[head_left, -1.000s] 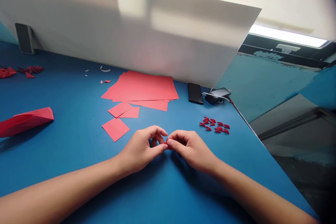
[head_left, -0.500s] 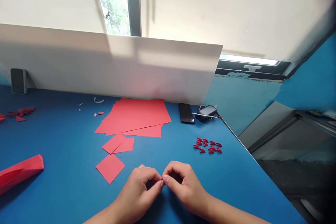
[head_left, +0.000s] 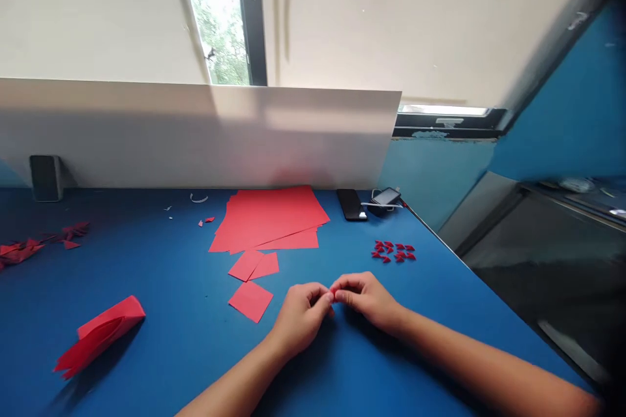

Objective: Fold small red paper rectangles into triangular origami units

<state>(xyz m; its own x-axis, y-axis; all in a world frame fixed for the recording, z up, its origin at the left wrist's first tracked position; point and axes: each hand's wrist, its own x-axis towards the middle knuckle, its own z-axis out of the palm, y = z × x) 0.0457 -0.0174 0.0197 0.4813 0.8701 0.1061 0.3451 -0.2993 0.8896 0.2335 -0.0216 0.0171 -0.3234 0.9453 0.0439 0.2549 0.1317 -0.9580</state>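
Observation:
My left hand (head_left: 304, 314) and my right hand (head_left: 368, 300) meet over the blue table, thumbs and forefingers pinched together on a tiny folded piece of red paper (head_left: 333, 295). Fingers cover most of it, so its exact shape is hidden. Just left of my left hand lies a loose red paper square (head_left: 251, 301). Two more overlapping red squares (head_left: 247, 265) sit behind that one. Beyond my right hand, several small folded red paper triangles (head_left: 394, 252) are grouped in rows.
A stack of red paper sheets (head_left: 274, 218) lies at the back. Beside it are a black phone (head_left: 351, 204) and a cabled device (head_left: 386, 197). A folded red paper bundle (head_left: 105, 332), dark red pieces (head_left: 24, 251) and an upright phone (head_left: 45, 178) stand left. The table edge (head_left: 440, 241) slopes along the right.
The camera view has shifted, bringing more of the left side of the table into sight. Both hands keep their pinch on the small red paper, which now shows slightly more between the fingertips.

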